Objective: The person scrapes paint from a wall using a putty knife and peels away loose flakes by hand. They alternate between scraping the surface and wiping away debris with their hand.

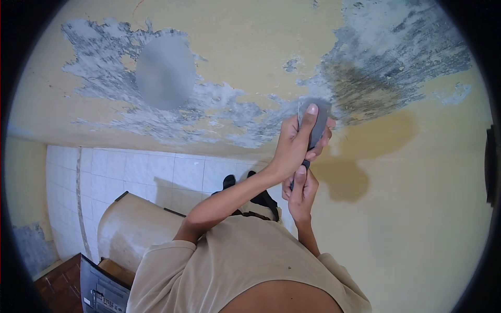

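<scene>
Close to the wall point(245, 41), both hands grip a scraper with a broad grey blade point(319, 120) and a dark handle point(306, 164). My left hand point(295, 143) is closed around the blade, its thumb pressed flat on the blade's face and fingers curled behind. Below it, my right hand point(301, 193) wraps the handle, thumb along it. The blade's upper end overlaps the edge of a bare, peeled patch point(376, 83) where yellow paint gives way to rough grey. Another peeled strip point(224, 104) runs off to the left.
A blurred grey oval point(166, 73) covers part of the peeled area. At lower left stand a cream curved piece of furniture point(138, 221) and a black screen's back point(107, 289). Feet in black footwear point(265, 201) rest on white tiles point(188, 169). A dark object point(489, 167) juts in at right.
</scene>
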The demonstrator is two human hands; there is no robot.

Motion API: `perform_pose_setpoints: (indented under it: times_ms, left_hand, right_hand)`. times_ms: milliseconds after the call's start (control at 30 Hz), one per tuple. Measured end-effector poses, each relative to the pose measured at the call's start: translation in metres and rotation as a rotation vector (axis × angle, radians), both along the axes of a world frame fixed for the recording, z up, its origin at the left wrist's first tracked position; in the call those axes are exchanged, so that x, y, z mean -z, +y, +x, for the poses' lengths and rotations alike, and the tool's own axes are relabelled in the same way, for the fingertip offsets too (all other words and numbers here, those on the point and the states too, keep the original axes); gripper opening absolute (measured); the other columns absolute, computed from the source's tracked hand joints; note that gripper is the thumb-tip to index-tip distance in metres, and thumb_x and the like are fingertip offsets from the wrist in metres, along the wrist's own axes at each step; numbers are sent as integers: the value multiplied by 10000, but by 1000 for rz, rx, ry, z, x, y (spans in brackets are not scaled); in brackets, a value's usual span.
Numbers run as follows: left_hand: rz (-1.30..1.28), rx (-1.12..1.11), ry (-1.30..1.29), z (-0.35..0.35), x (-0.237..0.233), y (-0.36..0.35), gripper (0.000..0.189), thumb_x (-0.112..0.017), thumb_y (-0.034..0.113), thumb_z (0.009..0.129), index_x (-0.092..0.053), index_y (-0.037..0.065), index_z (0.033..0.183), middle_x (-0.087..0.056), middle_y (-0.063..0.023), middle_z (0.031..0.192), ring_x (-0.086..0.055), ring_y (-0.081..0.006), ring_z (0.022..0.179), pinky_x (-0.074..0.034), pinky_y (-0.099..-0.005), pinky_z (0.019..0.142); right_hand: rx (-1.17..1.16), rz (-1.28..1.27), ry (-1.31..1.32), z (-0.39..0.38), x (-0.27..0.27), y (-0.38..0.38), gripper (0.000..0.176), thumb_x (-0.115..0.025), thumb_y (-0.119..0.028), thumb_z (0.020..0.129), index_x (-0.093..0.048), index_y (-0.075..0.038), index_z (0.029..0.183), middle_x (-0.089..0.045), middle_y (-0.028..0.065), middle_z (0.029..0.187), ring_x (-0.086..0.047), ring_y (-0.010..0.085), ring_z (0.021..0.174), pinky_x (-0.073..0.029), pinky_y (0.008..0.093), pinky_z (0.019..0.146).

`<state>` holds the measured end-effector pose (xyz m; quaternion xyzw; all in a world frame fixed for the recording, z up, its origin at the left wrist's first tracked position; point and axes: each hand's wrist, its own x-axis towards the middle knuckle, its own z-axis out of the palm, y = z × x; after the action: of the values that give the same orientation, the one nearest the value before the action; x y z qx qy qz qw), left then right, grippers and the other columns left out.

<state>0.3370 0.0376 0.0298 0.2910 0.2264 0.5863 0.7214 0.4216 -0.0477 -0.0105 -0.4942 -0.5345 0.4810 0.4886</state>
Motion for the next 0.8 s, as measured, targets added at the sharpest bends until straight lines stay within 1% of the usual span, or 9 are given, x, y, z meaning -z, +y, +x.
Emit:
perform_pose_setpoints:
  times_ms: [33, 67, 133, 233, 333, 400, 633, 700, 800]
  left_hand:
    - [-43, -17, -28, 3, 1, -1, 552, -396, 487, 1008, -563, -37, 961, -504, -31, 625, -335, -39, 399, -277, -201, 374]
    - [-37, -19, -30, 7, 0, -2, 552, -396, 487, 1008, -563, -37, 961, -504, -31, 625, -335, -39, 399, -277, -201, 374]
    - [-65, -70, -39, 11, -2, -3, 586, -387, 504, 1006, -572, -42, 904, -499, -25, 598, -352, -36, 401, -270, -211, 381]
    - [-77, -69, -46, 11, -3, -4, 589, -389, 507, 1005, -570, -44, 904, -492, -26, 587, -350, -36, 400, -266, -208, 380]
    - [-71, -70, -43, 15, -3, -8, 586, -384, 505, 1007, -569, -41, 897, -492, -27, 585, -346, -36, 397, -266, -210, 380]
    - [-50, -67, -44, 13, -8, -2, 585, -379, 503, 1009, -569, -37, 891, -493, -27, 584, -343, -36, 395, -267, -211, 380]
    - [-11, -79, -89, 12, -19, 3, 586, -366, 503, 1012, -574, -25, 864, -481, -22, 552, -333, -35, 382, -261, -213, 376]
    - [-13, -93, -91, 14, -17, 2, 588, -365, 505, 1011, -575, -24, 863, -477, -21, 543, -335, -35, 383, -259, -214, 376]
    - [15, -71, -122, 19, -14, 2, 591, -366, 507, 1010, -577, -24, 860, -474, -19, 534, -336, -35, 379, -261, -211, 376]
  right_hand:
    - [8, -7, -41, 5, 3, -2, 381, -357, -306, 1047, -415, -42, 778, -390, -10, 513, -354, 55, 406, -287, 224, 377]
    - [16, -12, -81, 8, 5, -3, 382, -343, -322, 1051, -402, -52, 788, -364, -15, 513, -317, 45, 393, -247, 216, 360]
    - [20, -23, -85, 10, -1, -2, 384, -347, -323, 1050, -414, -47, 791, -369, -15, 509, -320, 46, 391, -253, 218, 360]
    - [27, -33, -119, 14, -1, -6, 382, -348, -323, 1049, -431, -40, 807, -371, -15, 508, -327, 48, 392, -259, 219, 361]
    - [49, 31, -130, 17, 2, -3, 371, -352, -313, 1049, -439, -36, 818, -375, -15, 507, -337, 47, 399, -265, 219, 365]
    - [46, 30, -171, 20, -2, 2, 367, -402, -272, 1036, -481, -16, 786, -436, -8, 500, -413, 67, 426, -350, 247, 409]
    - [46, 54, -214, 22, -12, 10, 363, -411, -272, 1032, -491, -15, 790, -440, -8, 501, -417, 61, 432, -349, 246, 416]
    - [27, 56, -240, 23, -15, 9, 339, -361, -287, 1047, -456, -35, 841, -394, -17, 519, -328, 42, 412, -266, 219, 376]
    - [28, 97, -288, 27, -13, 8, 347, -358, -289, 1048, -458, -33, 836, -397, -14, 518, -333, 45, 409, -271, 219, 380]
